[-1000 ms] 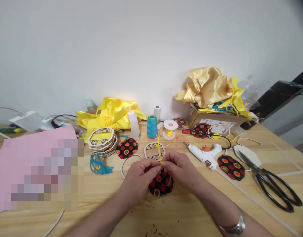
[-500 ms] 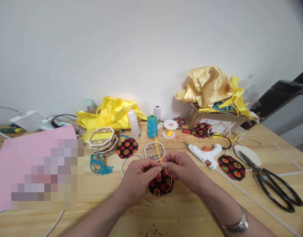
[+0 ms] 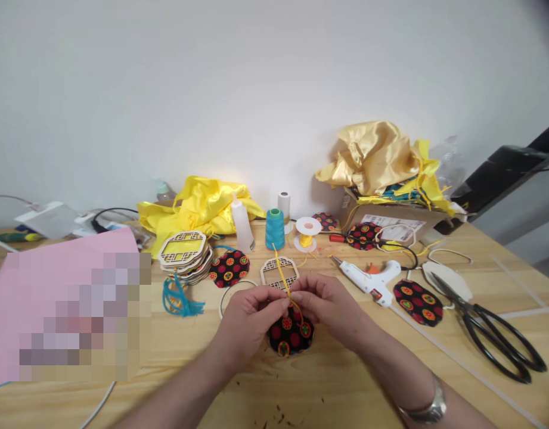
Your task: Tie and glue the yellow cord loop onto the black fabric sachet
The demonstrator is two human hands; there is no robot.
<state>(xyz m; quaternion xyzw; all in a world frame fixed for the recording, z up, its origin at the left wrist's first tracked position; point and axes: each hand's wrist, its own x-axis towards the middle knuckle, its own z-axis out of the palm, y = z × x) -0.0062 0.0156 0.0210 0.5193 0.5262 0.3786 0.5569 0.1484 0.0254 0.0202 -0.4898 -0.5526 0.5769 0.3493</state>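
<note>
Both hands meet at the middle of the table, pinching a yellow cord (image 3: 282,273). My left hand (image 3: 256,313) grips it between thumb and forefinger; my right hand (image 3: 330,304) pinches it from the other side. One cord end sticks up and leans left, while another curves down over a black patterned piece (image 3: 291,336) with red and orange dots, just below the fingertips. Behind the hands lie a wooden lattice frame (image 3: 279,269), a teal thread cone (image 3: 275,229) and a spool of yellow cord (image 3: 307,233).
At the right are a white glue gun (image 3: 370,280), black-handled scissors (image 3: 498,336) and a cardboard box (image 3: 393,220) heaped with fabric. Stacked wooden frames (image 3: 185,253), a blue tassel (image 3: 181,298), a white bottle (image 3: 242,226) and a pink sheet (image 3: 55,280) lie left.
The upper cord end has tipped further left. Its lower end has drawn up and in, closer to the fingertips. Both hands keep their pinch in nearly the same place.
</note>
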